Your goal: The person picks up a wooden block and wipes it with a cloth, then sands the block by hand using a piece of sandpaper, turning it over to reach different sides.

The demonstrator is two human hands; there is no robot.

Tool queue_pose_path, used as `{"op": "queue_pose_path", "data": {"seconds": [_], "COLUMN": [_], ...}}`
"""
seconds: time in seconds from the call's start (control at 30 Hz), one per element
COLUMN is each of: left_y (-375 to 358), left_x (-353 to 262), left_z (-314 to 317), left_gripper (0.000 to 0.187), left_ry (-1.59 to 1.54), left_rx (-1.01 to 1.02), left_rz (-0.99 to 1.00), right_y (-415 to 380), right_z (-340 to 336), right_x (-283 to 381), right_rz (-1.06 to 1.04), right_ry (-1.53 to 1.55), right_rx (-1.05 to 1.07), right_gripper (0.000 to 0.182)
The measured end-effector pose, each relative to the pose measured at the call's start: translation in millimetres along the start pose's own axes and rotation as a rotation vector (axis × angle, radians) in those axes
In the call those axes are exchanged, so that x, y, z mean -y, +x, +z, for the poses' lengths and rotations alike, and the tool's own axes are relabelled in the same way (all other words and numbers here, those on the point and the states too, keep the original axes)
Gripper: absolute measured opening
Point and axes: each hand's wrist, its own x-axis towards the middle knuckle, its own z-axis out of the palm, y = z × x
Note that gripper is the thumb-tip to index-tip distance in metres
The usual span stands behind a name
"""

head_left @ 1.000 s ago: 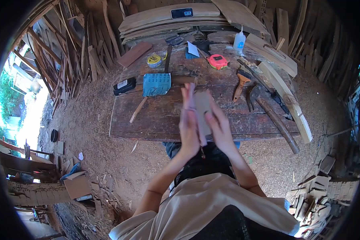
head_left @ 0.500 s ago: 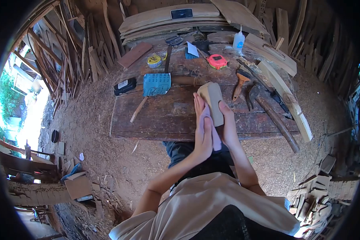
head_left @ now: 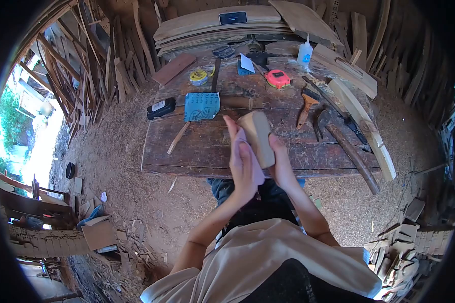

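Both hands are together above the near middle of the bench (head_left: 197, 151), with a wooden block (head_left: 258, 139) between them. The block is pale, with rounded edges, and is tilted, its far end leaning slightly left. The right hand (head_left: 282, 160) is partly closed along the block's right side, thumb on its upper face and the other fingers hidden beneath. The left hand (head_left: 243, 171) is half closed on a lilac sheet (head_left: 258, 174), fingers extended toward the far side, and holds it against the block's left face; the sheet is probably sandpaper, though its surface is too small to read.

Left of the hands, a printed blue sheet (head_left: 201, 106) lies between a dark object with a white label (head_left: 161, 108) and a round wooden handle (head_left: 236, 102). A thin wooden stick (head_left: 178, 138) points from that sheet toward the near edge. Farther off are a reddish board (head_left: 174, 69), a yellow tape roll (head_left: 198, 77) and a pink tape measure (head_left: 278, 79).

On the right, a brush (head_left: 307, 108) lies beside a claw hammer (head_left: 351, 151), whose handle overhangs the near edge. A long pale strip of wood (head_left: 361, 126) runs along the right edge. A white bottle (head_left: 305, 53) stands at the far right, and a phone (head_left: 233, 17) rests on stacked boards (head_left: 197, 31) at the far side.
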Motion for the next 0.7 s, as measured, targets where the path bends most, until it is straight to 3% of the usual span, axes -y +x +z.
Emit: {"op": "queue_pose_path", "data": {"seconds": [0.1, 0.17, 0.2, 0.37, 0.43, 0.5, 0.6, 0.7], "left_y": [21.7, 27.7, 25.8, -2.0, 12.5, 25.8, 28.0, -3.1], "left_x": [-11.5, -24.1, 1.5, 3.5, 8.5, -3.1, -11.4, 0.6], "left_z": [-12.7, -12.3, -24.6, -4.7, -10.0, -22.9, -19.1, -13.2], "left_gripper": [0.07, 0.066, 0.064, 0.06, 0.062, 0.064, 0.063, 0.06], "left_ry": [0.071, -0.137, -0.053, 0.005, -0.026, 0.09, 0.074, 0.295], "left_rx": [-0.063, -0.004, -0.023, 0.034, -0.012, -0.016, -0.077, 0.196], "left_rz": [-0.002, -0.117, -0.069, 0.029, 0.067, -0.033, -0.048, 0.103], "right_y": [-17.2, -17.6, -17.6, -3.1, -12.5, -26.0, -22.4, -5.6], "right_z": [2.9, -7.6, 2.2, -1.6, -2.5, 4.8, 8.4, 7.0], "right_x": [-8.9, -28.6, -8.6, 8.6, -7.1, -14.6, -8.6, 7.4], "right_rz": [-0.005, -0.093, -0.048, -0.047, -0.064, -0.124, -0.184, -0.218], "right_ry": [-0.073, -0.204, -0.039, 0.062, -0.122, -0.22, -0.248, -0.303], "right_rx": [0.001, 0.04, 0.058, 0.047, 0.003, 0.063, 0.06, -0.02], "right_gripper": [0.06, 0.064, 0.061, 0.061, 0.059, 0.06, 0.06, 0.06]}}
